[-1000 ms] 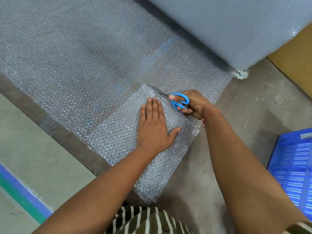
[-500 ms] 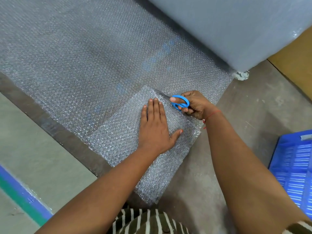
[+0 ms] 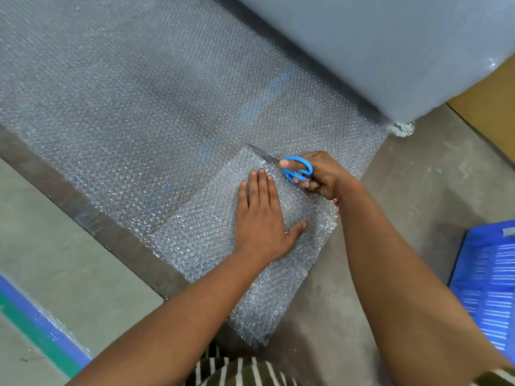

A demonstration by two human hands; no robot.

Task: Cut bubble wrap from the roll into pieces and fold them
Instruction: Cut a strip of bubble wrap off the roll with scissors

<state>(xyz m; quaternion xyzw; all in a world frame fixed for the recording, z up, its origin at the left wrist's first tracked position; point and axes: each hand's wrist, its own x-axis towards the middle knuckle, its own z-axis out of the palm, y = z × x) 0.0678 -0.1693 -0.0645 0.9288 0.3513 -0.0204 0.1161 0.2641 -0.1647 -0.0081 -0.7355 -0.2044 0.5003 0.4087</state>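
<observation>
Head view: left hand (image 3: pixel 260 215) flat, fingers straight, pressing folded piece (image 3: pixel 211 240) on the floor sheet (image 3: pixel 145 107). Right hand (image 3: pixel 317 174) gripping blue scissors (image 3: pixel 295 169), blades along the piece's far edge. Roll (image 3: pixel 362 45) beyond, crate (image 3: pixel 490 280) right.

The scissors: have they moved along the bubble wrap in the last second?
Yes, slightly. The scissors in the right hand have crept forward along the folded piece's edge, away from the person.

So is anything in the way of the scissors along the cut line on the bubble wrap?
Nothing visible. The scissors in the right hand point along the folded piece's far edge over the unrolled sheet. The left hand presses flat beside that edge, not across it.
</observation>
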